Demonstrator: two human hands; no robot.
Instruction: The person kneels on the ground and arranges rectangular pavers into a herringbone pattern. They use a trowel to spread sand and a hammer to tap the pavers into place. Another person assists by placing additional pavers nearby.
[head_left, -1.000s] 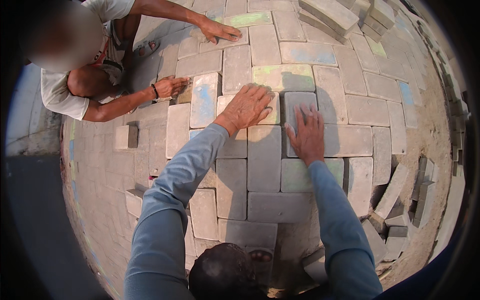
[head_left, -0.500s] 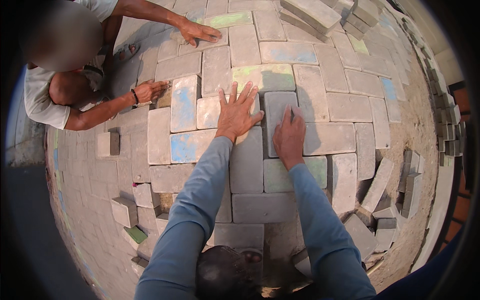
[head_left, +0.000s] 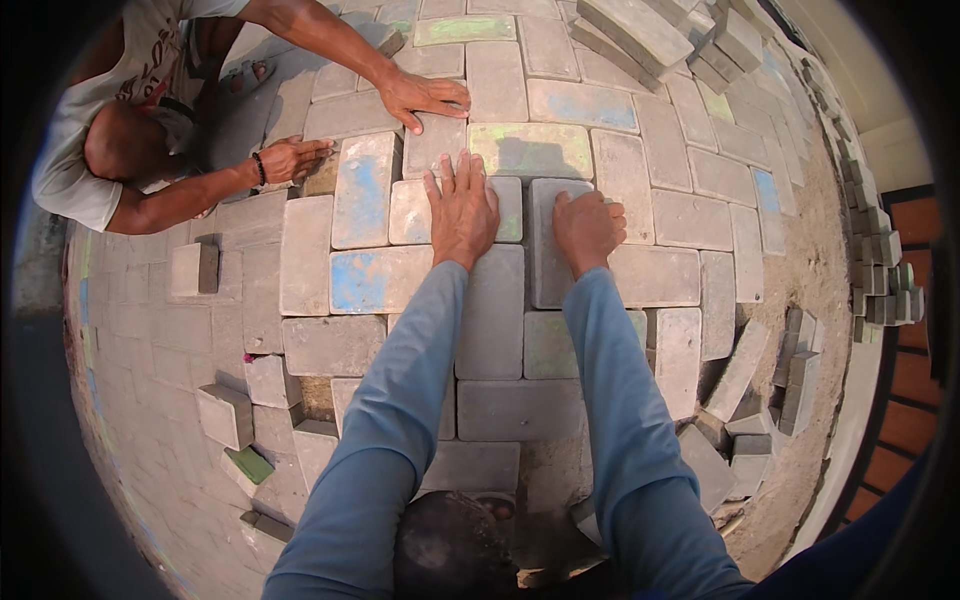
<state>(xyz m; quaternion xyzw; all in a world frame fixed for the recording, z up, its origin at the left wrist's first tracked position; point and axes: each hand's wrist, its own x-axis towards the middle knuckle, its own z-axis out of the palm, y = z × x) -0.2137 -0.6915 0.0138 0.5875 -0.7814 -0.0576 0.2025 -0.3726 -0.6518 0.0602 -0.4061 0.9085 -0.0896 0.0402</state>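
My right hand (head_left: 588, 232) is a fist resting on the upper right part of a dark grey paving block (head_left: 548, 285), and nothing shows in its fingers. That block stands a little proud, with a dark gap along its left side. My left hand (head_left: 464, 215) lies flat with fingers stretched over the neighbouring pavers, beside an upright grey paver (head_left: 490, 315). Below the fist, partly behind my right forearm, lies a green-tinted paver (head_left: 545, 345). A paver with yellow-green paint (head_left: 530, 150) sits just beyond both hands.
A co-worker squats at the far left, one hand (head_left: 425, 98) flat on the pavers, the other (head_left: 290, 160) by a sandy gap (head_left: 322, 180). Loose blocks lie stacked at the top right (head_left: 640, 35), lower right (head_left: 735, 370) and left (head_left: 225, 415). Bare sand (head_left: 800, 270) borders the paving on the right.
My right hand has gone from pointing fingers to a fist on the dark block. My left fingers have drawn closer together. The co-worker's far hand has shifted right, and their head has lowered.
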